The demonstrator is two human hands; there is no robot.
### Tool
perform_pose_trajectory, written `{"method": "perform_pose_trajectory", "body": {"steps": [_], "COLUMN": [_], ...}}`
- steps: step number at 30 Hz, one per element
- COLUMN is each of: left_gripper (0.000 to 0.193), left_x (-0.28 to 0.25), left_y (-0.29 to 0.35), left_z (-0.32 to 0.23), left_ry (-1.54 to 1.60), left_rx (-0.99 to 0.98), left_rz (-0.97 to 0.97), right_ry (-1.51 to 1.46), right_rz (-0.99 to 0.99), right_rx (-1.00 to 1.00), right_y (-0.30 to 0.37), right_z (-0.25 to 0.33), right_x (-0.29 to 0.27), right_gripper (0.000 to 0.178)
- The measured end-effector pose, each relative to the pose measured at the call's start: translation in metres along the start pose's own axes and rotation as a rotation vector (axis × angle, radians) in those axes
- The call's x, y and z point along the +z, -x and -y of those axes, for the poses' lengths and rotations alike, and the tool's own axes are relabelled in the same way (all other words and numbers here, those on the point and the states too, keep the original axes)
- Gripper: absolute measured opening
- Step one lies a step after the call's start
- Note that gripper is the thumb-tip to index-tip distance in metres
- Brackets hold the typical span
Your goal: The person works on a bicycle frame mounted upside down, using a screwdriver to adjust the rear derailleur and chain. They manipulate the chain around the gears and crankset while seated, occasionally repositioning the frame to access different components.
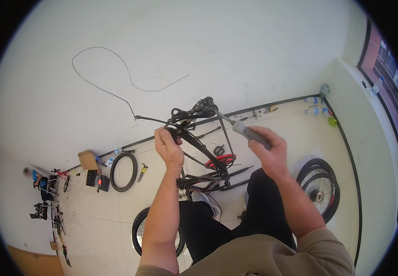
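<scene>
A black bicycle frame stands in front of me, with a rear derailleur at its upper end and a red chainring lower down. My left hand is closed round the frame's end, just below the derailleur. In my right hand is a screwdriver with a grey handle; its shaft points up and left, and its tip meets the derailleur. A thin cable loops up from a black housing left of the derailleur. The chain hangs between derailleur and chainring.
Wheels lie on the floor to my right, another wheel near my left leg. A loose tyre, a cardboard box and a yellow-black tool are at left. Pliers and bottles lie along the wall. A person is far left.
</scene>
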State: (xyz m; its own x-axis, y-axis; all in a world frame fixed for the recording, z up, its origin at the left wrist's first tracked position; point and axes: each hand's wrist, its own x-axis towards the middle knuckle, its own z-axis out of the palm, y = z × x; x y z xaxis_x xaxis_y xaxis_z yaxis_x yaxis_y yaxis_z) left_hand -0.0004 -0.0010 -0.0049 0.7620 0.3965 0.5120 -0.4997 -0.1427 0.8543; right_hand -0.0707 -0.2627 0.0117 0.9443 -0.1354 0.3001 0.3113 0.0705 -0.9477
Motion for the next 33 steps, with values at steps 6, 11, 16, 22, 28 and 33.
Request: {"method": "perform_pose_trajectory", "body": {"steps": [6,11,16,22,28,33], "left_gripper": [0.031,0.027,0.026,0.026,0.025,0.024], "left_x": [-0.004,-0.005,-0.001,-0.003,-0.001,-0.003], "left_y": [0.000,0.000,0.001,0.001,0.001,0.001], "left_z": [0.005,0.003,0.000,0.000,0.003,0.001], "left_ry": [0.010,0.020,0.013,-0.001,0.035,0.002], "left_rx": [0.035,0.003,-0.001,0.002,0.006,-0.008], "left_rz": [0.045,0.026,0.028,0.029,0.036,0.022], "right_ry": [0.133,0.206,0.334,0.342,0.442,0.419], "right_rz": [0.107,0.249,0.315,0.466,0.474,0.437], "right_rx": [-0.055,-0.052,-0.066,0.027,0.052,0.068], "right_y": [-0.032,-0.054,-0.069,-0.105,-0.112,-0.109], "right_z": [0.019,0.038,0.046,0.065,0.082,0.080], "right_x": [-0.010,-0.023,-0.031,-0.028,-0.036,-0.033], "right_gripper": [0.027,0.027,0.028,0.027,0.028,0.028]}}
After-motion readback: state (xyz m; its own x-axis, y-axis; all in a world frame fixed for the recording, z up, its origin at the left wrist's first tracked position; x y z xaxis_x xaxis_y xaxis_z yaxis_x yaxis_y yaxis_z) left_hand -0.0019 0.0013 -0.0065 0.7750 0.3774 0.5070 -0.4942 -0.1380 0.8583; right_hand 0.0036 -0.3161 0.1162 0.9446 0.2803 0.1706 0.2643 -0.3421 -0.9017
